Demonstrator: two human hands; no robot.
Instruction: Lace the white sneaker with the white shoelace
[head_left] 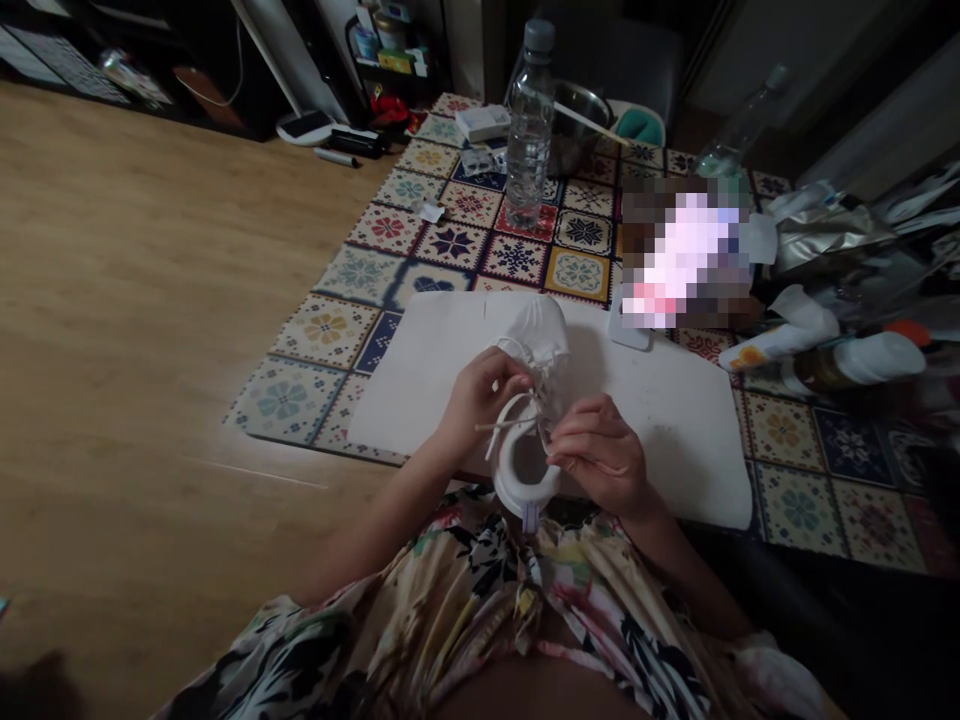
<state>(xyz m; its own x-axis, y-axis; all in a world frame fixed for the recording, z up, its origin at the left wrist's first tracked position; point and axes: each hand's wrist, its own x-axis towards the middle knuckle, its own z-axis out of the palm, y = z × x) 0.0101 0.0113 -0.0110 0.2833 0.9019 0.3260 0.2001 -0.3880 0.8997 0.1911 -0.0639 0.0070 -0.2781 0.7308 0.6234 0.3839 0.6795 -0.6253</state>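
A white sneaker [536, 340] lies on a white board [667, 420], its toe pointing away from me and its heel opening [525, 465] nearest my lap. My left hand [480, 395] pinches a white shoelace [504, 422] at the left side of the shoe's tongue. My right hand [600, 450] is closed on the lace at the right side, fingers curled by the eyelets. Both hands sit close together over the middle of the shoe.
The board rests on a patterned tile mat [420, 240] over a wooden floor [135, 300]. A clear plastic water bottle [529, 130] and a metal bowl [581, 115] stand behind. Tubes, bottles and foil packaging [825, 340] clutter the right.
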